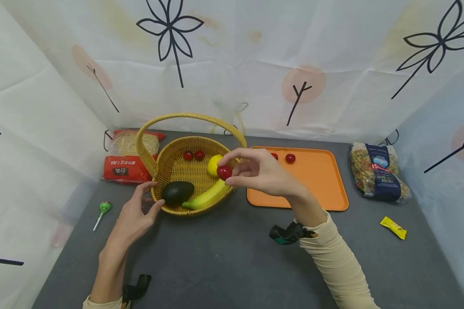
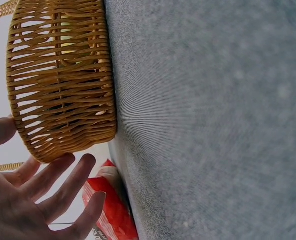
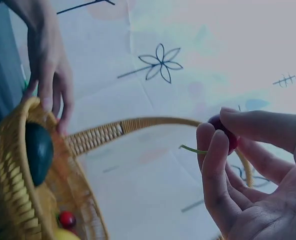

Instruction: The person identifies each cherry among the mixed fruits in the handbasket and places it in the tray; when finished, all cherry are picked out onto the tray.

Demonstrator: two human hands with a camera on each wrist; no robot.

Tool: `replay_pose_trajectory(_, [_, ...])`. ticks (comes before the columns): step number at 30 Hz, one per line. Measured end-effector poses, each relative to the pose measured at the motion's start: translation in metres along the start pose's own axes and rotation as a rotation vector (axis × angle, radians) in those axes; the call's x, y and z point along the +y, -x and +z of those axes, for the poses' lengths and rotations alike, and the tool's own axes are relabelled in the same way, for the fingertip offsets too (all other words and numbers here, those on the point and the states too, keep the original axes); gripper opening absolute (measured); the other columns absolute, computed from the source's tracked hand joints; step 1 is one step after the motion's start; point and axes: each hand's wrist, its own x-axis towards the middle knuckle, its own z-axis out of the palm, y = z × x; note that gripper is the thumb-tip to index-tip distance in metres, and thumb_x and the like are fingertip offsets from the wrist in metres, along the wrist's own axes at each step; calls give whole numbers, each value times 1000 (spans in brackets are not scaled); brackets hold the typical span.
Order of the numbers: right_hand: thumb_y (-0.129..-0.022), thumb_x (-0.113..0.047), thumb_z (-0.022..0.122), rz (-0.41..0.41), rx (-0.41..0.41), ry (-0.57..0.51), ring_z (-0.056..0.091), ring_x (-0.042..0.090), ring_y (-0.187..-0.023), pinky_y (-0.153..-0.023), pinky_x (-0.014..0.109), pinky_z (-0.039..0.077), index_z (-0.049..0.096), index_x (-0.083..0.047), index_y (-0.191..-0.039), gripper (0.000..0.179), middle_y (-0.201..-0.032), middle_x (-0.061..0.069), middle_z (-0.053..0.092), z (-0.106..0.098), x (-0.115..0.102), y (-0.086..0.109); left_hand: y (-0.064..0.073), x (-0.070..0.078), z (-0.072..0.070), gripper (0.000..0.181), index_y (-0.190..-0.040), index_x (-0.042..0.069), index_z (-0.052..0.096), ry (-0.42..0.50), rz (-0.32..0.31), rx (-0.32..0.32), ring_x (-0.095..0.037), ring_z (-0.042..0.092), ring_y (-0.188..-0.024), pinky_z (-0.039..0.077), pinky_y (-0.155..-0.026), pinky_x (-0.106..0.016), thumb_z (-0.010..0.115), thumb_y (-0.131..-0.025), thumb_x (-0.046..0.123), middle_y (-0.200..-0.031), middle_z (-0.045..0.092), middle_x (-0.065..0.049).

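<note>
In the head view my right hand (image 1: 264, 172) pinches a dark red cherry (image 1: 224, 172) between thumb and fingers, over the right side of the yellow wicker basket (image 1: 183, 170). Its thin green stem (image 3: 192, 149) shows in the right wrist view. My left hand (image 1: 133, 216) holds the basket's left rim, thumb at the edge and fingertips against the outer weave. Inside lie a dark green avocado (image 1: 178, 192), a banana (image 1: 208, 197), a yellow round fruit (image 1: 214, 165) partly behind the cherry, and two cherries (image 1: 199, 155) near the back wall.
Right of the basket is an orange tray (image 1: 313, 176) with cherries (image 1: 290, 159). A red food bag (image 1: 125, 168) stands behind left, a lollipop (image 1: 105, 207) in front of it. Far right are a pasta bag (image 1: 379, 174) and a yellow wrapped snack (image 1: 393, 227). The basket's handle (image 1: 189, 116) arches up.
</note>
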Motion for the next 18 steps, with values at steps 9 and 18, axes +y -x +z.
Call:
replay_pose_trajectory(9, [-95, 5, 77, 17, 112, 11, 75, 30, -94, -84, 31, 66, 64, 8, -137, 43, -133, 14, 64, -33, 20, 38, 0, 0, 0, 67, -164, 12, 33, -2, 6, 2, -51, 59, -139, 50, -108, -75, 65, -109, 35, -165, 46, -27])
replay_pose_trajectory(18, [-98, -9, 79, 201, 378, 166, 76, 21, -94, -76, 33, 64, 64, -3, -130, 36, -119, 7, 69, -60, 71, 50, -1, 1, 0, 67, -164, 12, 33, -1, 2, -7, -51, 58, -140, 50, -108, -75, 65, -109, 33, -166, 45, -27])
